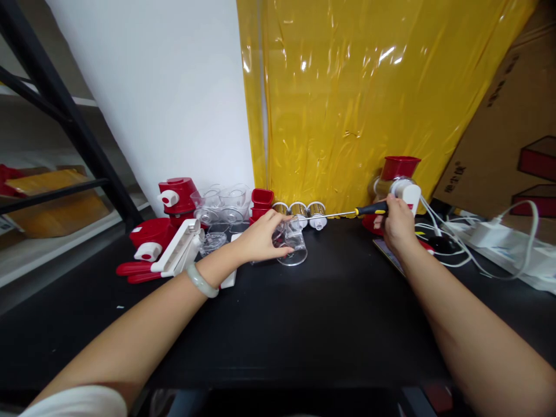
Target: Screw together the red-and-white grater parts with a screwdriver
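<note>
My left hand grips a clear plastic housing that rests on the black table. My right hand holds a screwdriver with a black and yellow handle. Its thin shaft points left, and its tip reaches the top of the clear housing. A pale bangle sits on my left wrist. Just behind my right hand stands an assembled red and white grater unit.
Red and white parts and clear plastic pieces lie piled at the back left. Three metal drum blades line the yellow sheet. White cables and a power strip lie at right, below a cardboard box. A black shelf frame stands at left.
</note>
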{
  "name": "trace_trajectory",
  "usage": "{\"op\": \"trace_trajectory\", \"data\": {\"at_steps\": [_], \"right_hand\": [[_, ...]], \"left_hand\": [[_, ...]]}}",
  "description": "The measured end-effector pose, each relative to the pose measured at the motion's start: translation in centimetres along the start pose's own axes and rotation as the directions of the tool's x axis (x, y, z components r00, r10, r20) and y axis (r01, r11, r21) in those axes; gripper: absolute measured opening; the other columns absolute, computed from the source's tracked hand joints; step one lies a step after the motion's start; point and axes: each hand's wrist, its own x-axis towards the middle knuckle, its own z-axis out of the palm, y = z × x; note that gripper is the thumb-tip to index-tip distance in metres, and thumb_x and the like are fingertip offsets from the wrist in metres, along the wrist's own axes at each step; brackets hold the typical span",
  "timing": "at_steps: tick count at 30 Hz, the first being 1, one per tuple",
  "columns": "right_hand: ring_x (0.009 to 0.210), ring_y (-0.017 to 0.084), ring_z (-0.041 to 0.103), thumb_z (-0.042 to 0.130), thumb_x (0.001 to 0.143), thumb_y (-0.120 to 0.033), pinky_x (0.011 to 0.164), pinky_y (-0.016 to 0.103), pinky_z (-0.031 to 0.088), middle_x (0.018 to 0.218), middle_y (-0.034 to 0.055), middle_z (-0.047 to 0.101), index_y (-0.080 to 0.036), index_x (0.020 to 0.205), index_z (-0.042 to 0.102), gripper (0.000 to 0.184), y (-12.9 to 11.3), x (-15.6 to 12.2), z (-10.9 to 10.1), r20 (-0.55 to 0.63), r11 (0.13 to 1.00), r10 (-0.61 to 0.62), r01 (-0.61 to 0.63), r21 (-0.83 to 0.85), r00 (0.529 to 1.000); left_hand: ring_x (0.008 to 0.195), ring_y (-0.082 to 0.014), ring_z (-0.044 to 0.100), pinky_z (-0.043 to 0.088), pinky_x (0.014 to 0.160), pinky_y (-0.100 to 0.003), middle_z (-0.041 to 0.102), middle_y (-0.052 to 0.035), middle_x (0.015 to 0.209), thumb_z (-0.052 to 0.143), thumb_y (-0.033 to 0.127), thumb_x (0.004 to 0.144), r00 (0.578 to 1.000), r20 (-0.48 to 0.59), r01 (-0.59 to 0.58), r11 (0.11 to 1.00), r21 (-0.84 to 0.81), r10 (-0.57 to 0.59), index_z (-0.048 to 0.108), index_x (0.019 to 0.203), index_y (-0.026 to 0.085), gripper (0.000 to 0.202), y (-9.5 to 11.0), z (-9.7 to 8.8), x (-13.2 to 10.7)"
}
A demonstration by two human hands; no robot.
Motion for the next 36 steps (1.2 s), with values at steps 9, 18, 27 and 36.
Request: {"op": "trace_trajectory", "data": {"at_steps": [9,18,27,36], "right_hand": [[0.041,0.013,0.060,0.048,0.083,-0.036,0.033,0.021,0.042,0.064,-0.0009,0.064,-0.021,0.087,0.057,0.018,-0.5,-0.1,0.0,0.038,0.987,0.074,-0.079,0.138,0.997],[0.031,0.011,0.047,0.054,0.089,-0.034,0.027,0.020,0.036,0.050,-0.0066,0.053,-0.023,0.083,0.051,0.013,0.1,0.0,0.0,-0.013,0.998,0.063,-0.062,0.027,0.998],[0.037,0.015,0.059,0.038,0.093,-0.048,0.029,0.021,0.039,0.054,0.0005,0.060,-0.020,0.084,0.056,0.035,-0.5,-0.1,0.0,0.013,0.981,0.188,-0.189,0.054,0.982],[0.042,0.015,0.063,0.050,0.084,-0.033,0.032,0.021,0.042,0.063,-0.0019,0.063,-0.022,0.098,0.057,0.019,-0.4,0.0,0.0,0.065,0.988,0.128,-0.133,0.080,0.990]], "left_hand": [[0.105,-0.0275,0.057,0.049,0.095,-0.045,0.051,-0.0096,0.114,0.073,0.047,0.073,0.999,0.031,-0.012,0.999,0.046,0.011,0.048,0.133,0.020,0.070,1.1,-0.3,0.0],[0.113,-0.0304,0.055,0.047,0.100,-0.046,0.052,-0.0112,0.118,0.071,0.050,0.074,0.999,0.043,-0.019,0.993,0.114,0.015,0.048,0.131,0.018,0.070,1.5,-0.5,0.0],[0.114,-0.0302,0.055,0.047,0.101,-0.046,0.052,-0.0117,0.118,0.071,0.051,0.074,0.999,0.044,-0.028,0.990,0.141,0.022,0.047,0.132,0.019,0.070,1.4,-0.5,0.0],[0.113,-0.0307,0.056,0.048,0.099,-0.046,0.052,-0.0108,0.116,0.071,0.050,0.074,0.999,0.046,-0.010,0.991,0.132,0.004,0.047,0.131,0.020,0.069,1.6,-0.6,0.0]]}}
